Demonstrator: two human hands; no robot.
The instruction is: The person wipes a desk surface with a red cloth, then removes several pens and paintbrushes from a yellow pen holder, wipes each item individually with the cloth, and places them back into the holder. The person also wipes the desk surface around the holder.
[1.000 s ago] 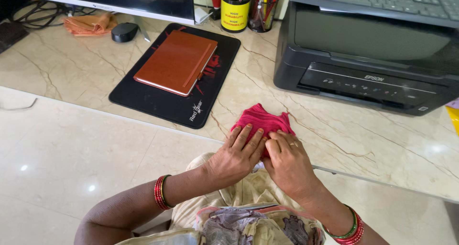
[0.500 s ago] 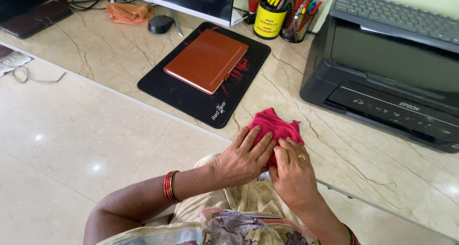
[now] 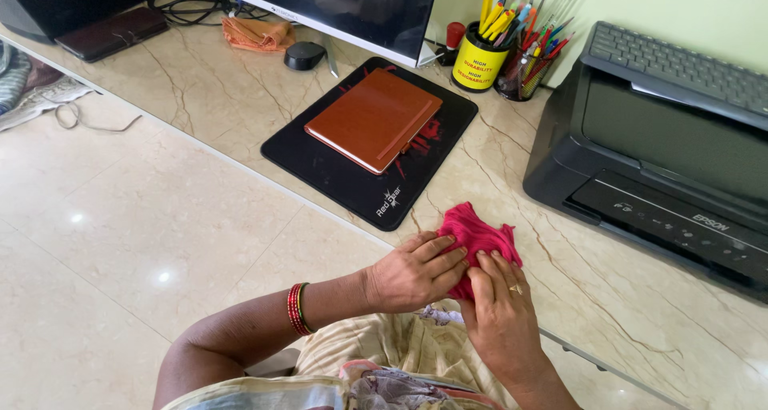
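Both hands are on a small pink cloth point(image 3: 480, 236) that lies bunched at the near edge of the marble bench point(image 3: 608, 274). The left hand point(image 3: 416, 272) lies across the cloth's left side with fingers stretched and slightly curled over it, pressing more than gripping; the right hand point(image 3: 500, 302), a ring on one finger, comes up from below with its fingers bent onto the cloth's near edge, seemingly pinching or tucking the fabric, though the exact hold is hidden under the fingers. Judging by how it lies, the cloth is gathered into a compact, crumpled wad, not flat and not neatly squared, so the folding or bunching looks partway done at most; its far edge beyond the fingertips is ruffled and loose. Up and to the left of the left hand sits a black mouse mat point(image 3: 360, 174) carrying a closed brown notebook point(image 3: 374, 120), well apart from the cloth. To the right of and beyond the right hand stands a black printer point(image 3: 664, 154) with a keyboard point(image 3: 680, 58) resting on top. Farther off are a yellow pen holder point(image 3: 478, 58), a black mouse point(image 3: 304, 55) and an orange cloth point(image 3: 256, 32).
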